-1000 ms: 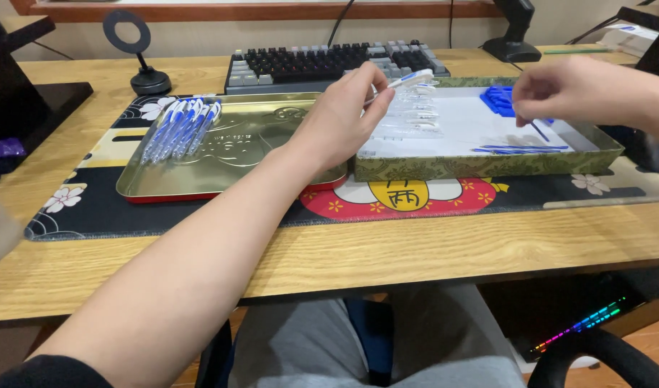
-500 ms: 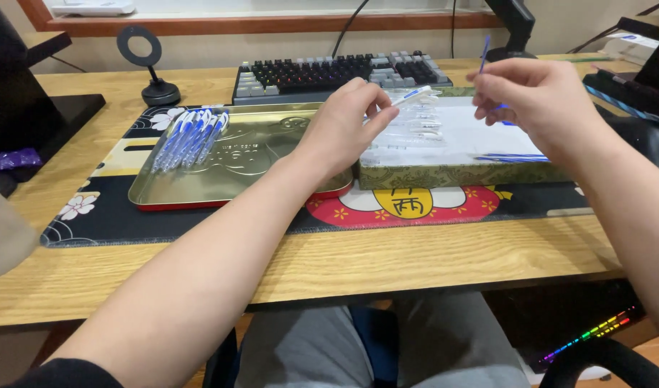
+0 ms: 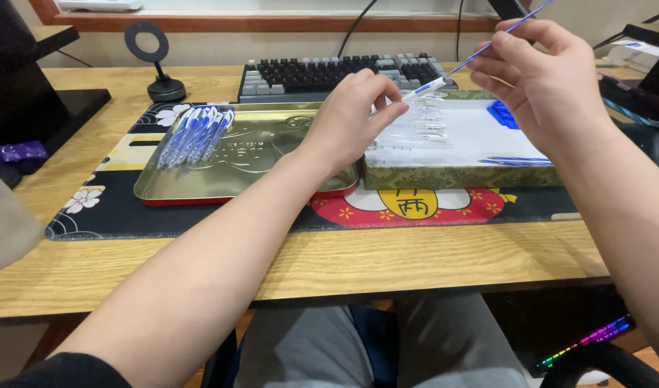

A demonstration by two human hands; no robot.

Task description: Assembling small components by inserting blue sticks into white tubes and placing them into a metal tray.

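- Left hand [image 3: 354, 115]: raised over the seam between tin and box, fingers pinched on a clear pen barrel [image 3: 424, 89]. Barrel points right and slightly up, white tip outward, clear of everything below.
- Right hand [image 3: 541, 75]: raised over the box's right half, toward the worktop's far right corner. Fingertips pinched on a thin blue refill [image 3: 487, 44]. Refill slants down-left; its lower end comes close to the barrel's tip. Cannot tell whether the two touch.
- Tin [image 3: 254, 169]: shallow gold tray with red lower edge, on the mat, left of centre. Embossed base mostly bare.
- Pens [image 3: 196, 133]: a bunch of finished blue-and-clear pens lying side by side in the tin's far left corner, tips toward the near left.
- Box [image 3: 459, 176]: low, green patterned wall, white floor, just right of the tin and touching it. Holds a row of clear barrels [image 3: 415, 129] at its left, a small heap of blue caps [image 3: 503, 113] at the far right, a few blue refills [image 3: 520, 160] along the near right.
- Mat [image 3: 106, 205]: dark, flowered, with a red and yellow figure under the box; spans the worktop's middle.
- Keyboard [image 3: 322, 75]: beyond the tin, along the far edge.
- Ring stand [image 3: 160, 79]: black, far left of the keyboard.
- Worktop [image 3: 415, 262]: pale wood; near edge bare in front of the mat.
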